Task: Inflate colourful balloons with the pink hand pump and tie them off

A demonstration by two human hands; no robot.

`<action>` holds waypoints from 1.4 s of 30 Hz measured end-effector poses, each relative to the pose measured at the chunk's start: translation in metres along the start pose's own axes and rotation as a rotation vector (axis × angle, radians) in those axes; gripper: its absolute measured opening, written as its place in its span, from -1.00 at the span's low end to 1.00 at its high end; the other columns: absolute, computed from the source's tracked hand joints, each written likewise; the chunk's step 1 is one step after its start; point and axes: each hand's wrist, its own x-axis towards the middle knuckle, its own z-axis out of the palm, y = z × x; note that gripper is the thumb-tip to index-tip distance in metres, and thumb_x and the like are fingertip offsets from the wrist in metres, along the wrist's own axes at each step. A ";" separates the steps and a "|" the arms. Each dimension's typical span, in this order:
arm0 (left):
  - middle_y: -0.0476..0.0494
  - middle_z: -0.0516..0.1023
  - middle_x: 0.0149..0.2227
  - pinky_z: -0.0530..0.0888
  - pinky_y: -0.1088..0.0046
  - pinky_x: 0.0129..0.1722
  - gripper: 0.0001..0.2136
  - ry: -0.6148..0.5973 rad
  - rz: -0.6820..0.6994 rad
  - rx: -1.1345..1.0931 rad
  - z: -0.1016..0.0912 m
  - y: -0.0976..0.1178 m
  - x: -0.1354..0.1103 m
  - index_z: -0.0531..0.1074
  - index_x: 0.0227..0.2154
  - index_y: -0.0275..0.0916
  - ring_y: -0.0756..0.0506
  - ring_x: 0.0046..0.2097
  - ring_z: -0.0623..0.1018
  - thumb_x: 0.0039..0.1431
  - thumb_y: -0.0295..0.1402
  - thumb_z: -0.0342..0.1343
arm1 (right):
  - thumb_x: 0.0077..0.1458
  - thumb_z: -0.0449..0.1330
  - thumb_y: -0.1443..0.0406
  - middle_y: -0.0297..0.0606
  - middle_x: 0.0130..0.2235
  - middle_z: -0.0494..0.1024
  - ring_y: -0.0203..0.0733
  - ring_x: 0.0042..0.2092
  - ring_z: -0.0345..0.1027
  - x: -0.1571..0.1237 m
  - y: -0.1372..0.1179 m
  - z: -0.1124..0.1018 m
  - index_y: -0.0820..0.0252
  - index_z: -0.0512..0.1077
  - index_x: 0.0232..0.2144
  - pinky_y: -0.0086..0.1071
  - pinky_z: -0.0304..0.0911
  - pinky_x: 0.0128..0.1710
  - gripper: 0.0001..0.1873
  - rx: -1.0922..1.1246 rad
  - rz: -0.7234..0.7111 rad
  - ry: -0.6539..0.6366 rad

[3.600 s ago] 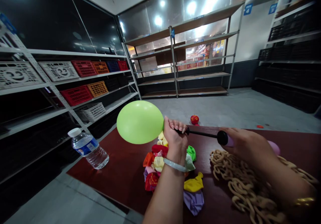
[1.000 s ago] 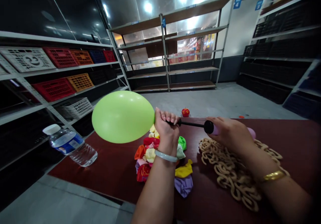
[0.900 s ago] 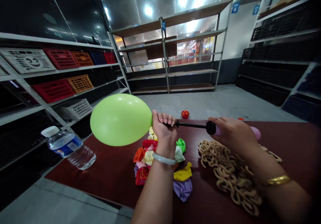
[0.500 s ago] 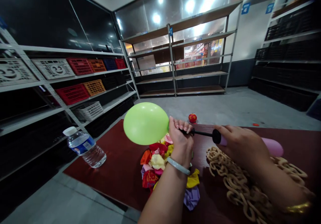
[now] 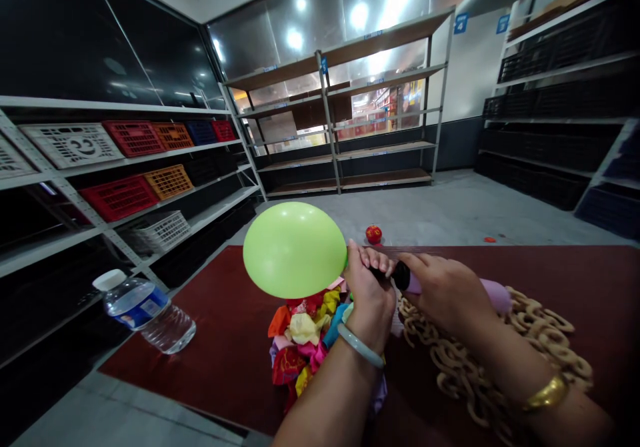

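Observation:
A swollen light-green balloon (image 5: 295, 250) sits on the nozzle end of a hand pump, its neck pinched in my left hand (image 5: 371, 280). The balloon pump (image 5: 496, 296) has a pink-purple barrel with a black cap, and my right hand (image 5: 447, 290) is wrapped around that barrel. Both hands are close together, with the pump's rod pushed in between them. Beneath the balloon and my left forearm lies a heap of crumpled, colourful flat balloons (image 5: 304, 328), partly covered by the arm.
A water bottle (image 5: 150, 313) stands at the left of the dark red table (image 5: 210, 353). Looped beige rings (image 5: 540, 333) lie under my right arm. Past the far edge is a red ball (image 5: 373, 235) on the floor. Shelves with crates (image 5: 133, 139) line the left wall.
My right hand has moved left toward my left hand, pushing the pump's rod in. The green balloon looks slightly bigger. The whole view has shifted a little.

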 end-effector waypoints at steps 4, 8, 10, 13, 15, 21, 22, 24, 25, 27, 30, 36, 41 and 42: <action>0.12 0.07 -0.70 0.11 0.51 -0.62 -0.51 0.020 0.036 0.020 0.003 0.022 0.006 0.06 -0.63 -0.21 0.07 -0.67 0.15 0.23 -0.09 0.16 | 0.09 0.21 0.19 -0.11 -0.08 0.59 -0.01 -0.18 0.48 0.000 0.012 0.004 0.14 0.35 0.14 -0.22 0.24 -0.24 -0.45 0.055 -0.041 -0.006; 0.13 0.04 -0.70 0.09 0.52 -0.63 -0.51 0.049 0.129 -0.020 0.003 0.055 0.017 0.03 -0.63 -0.20 0.09 -0.69 0.14 0.25 -0.14 0.14 | 0.10 0.22 0.19 -0.17 -0.06 0.59 -0.02 -0.16 0.48 0.001 0.031 0.004 0.09 0.35 0.16 -0.22 0.23 -0.22 -0.44 0.028 -0.044 -0.005; 0.13 0.03 -0.70 0.08 0.52 -0.64 -0.53 0.060 0.163 -0.040 0.001 0.068 0.022 0.02 -0.64 -0.20 0.10 -0.69 0.14 0.28 -0.19 0.10 | 0.11 0.21 0.17 -0.19 -0.15 0.60 -0.04 -0.21 0.48 0.001 0.038 0.001 0.09 0.37 0.14 -0.24 0.21 -0.26 -0.47 0.004 -0.037 -0.003; 0.13 0.02 -0.70 0.07 0.53 -0.64 -0.53 0.078 0.180 -0.062 0.000 0.076 0.025 0.01 -0.64 -0.21 0.10 -0.69 0.13 0.30 -0.20 0.08 | 0.12 0.20 0.15 -0.22 -0.23 0.59 -0.08 -0.29 0.46 0.000 0.041 -0.005 0.06 0.40 0.10 -0.26 0.18 -0.31 -0.52 -0.032 -0.038 0.012; 0.14 0.02 -0.69 0.07 0.54 -0.64 -0.52 0.089 0.177 -0.080 -0.001 0.074 0.025 0.01 -0.63 -0.21 0.10 -0.68 0.13 0.29 -0.19 0.10 | 0.12 0.20 0.15 -0.23 -0.22 0.59 -0.07 -0.30 0.45 -0.001 0.041 -0.010 0.05 0.41 0.10 -0.25 0.17 -0.32 -0.52 -0.059 -0.035 0.018; 0.13 0.06 -0.67 0.11 0.55 -0.62 -0.55 0.074 0.091 -0.181 -0.002 0.052 0.020 0.05 -0.62 -0.21 0.10 -0.66 0.14 0.27 -0.21 0.13 | 0.07 0.22 0.20 -0.19 -0.25 0.58 -0.04 -0.32 0.43 -0.001 0.036 -0.016 0.10 0.43 0.09 -0.22 0.14 -0.35 -0.50 -0.147 -0.035 0.032; 0.13 0.05 -0.67 0.12 0.55 -0.61 -0.55 0.077 0.068 -0.186 -0.002 0.046 0.020 0.05 -0.62 -0.21 0.10 -0.65 0.14 0.28 -0.21 0.13 | 0.07 0.22 0.20 -0.19 -0.25 0.58 -0.04 -0.32 0.43 -0.001 0.034 -0.016 0.11 0.43 0.08 -0.21 0.15 -0.35 -0.50 -0.149 -0.038 0.030; 0.12 0.04 -0.67 0.12 0.54 -0.61 -0.55 0.077 0.028 -0.191 -0.001 0.035 0.017 0.06 -0.63 -0.22 0.09 -0.65 0.14 0.30 -0.20 0.10 | 0.05 0.23 0.23 -0.17 -0.21 0.58 -0.02 -0.27 0.45 0.000 0.028 -0.017 0.14 0.43 0.07 -0.20 0.18 -0.31 -0.51 -0.131 -0.042 0.024; 0.11 0.05 -0.67 0.12 0.53 -0.60 -0.55 0.072 0.010 -0.193 -0.001 0.029 0.015 0.07 -0.63 -0.22 0.08 -0.65 0.14 0.32 -0.21 0.07 | 0.05 0.23 0.24 -0.15 -0.18 0.59 -0.01 -0.24 0.46 0.001 0.025 -0.017 0.15 0.42 0.07 -0.19 0.20 -0.29 -0.50 -0.116 -0.040 0.019; 0.10 0.07 -0.68 0.12 0.52 -0.59 -0.55 0.057 -0.027 -0.191 0.000 0.016 0.011 0.09 -0.64 -0.22 0.07 -0.64 0.16 0.34 -0.21 0.03 | 0.06 0.24 0.24 -0.12 -0.11 0.58 0.00 -0.19 0.46 0.001 0.018 -0.016 0.17 0.40 0.09 -0.18 0.23 -0.25 -0.48 -0.088 -0.034 0.007; 0.07 0.12 -0.67 0.16 0.50 -0.56 -0.56 0.029 -0.078 -0.168 -0.001 -0.001 0.005 0.13 -0.64 -0.23 0.05 -0.62 0.20 0.36 -0.20 0.00 | 0.07 0.24 0.22 -0.09 -0.08 0.57 0.02 -0.19 0.46 0.001 0.011 -0.014 0.19 0.38 0.13 -0.17 0.24 -0.25 -0.45 -0.080 -0.023 -0.020; 0.03 0.21 -0.64 0.33 0.43 -0.39 -0.55 0.097 -0.040 -0.112 -0.007 -0.011 0.008 0.16 -0.66 -0.23 0.01 -0.54 0.31 0.35 -0.20 0.01 | 0.11 0.22 0.16 -0.11 -0.12 0.55 0.01 -0.24 0.47 0.001 0.007 -0.009 0.14 0.32 0.20 -0.20 0.22 -0.31 -0.39 -0.047 -0.022 -0.059; 0.01 0.22 -0.63 0.36 0.43 -0.35 -0.52 0.119 -0.032 -0.086 -0.011 -0.001 0.016 0.13 -0.69 -0.22 0.00 -0.51 0.33 0.38 -0.23 -0.05 | 0.16 0.19 0.18 -0.19 -0.09 0.53 -0.03 -0.21 0.47 0.003 0.006 -0.005 -0.10 0.35 0.17 -0.22 0.21 -0.27 -0.50 0.030 -0.080 -0.079; 0.01 0.23 -0.63 0.36 0.43 -0.35 -0.52 0.115 -0.034 -0.080 -0.012 0.000 0.017 0.13 -0.69 -0.22 0.00 -0.51 0.34 0.38 -0.22 -0.06 | 0.16 0.19 0.19 -0.19 -0.09 0.53 -0.03 -0.20 0.47 0.003 0.006 -0.005 -0.12 0.36 0.16 -0.21 0.22 -0.26 -0.51 0.036 -0.084 -0.085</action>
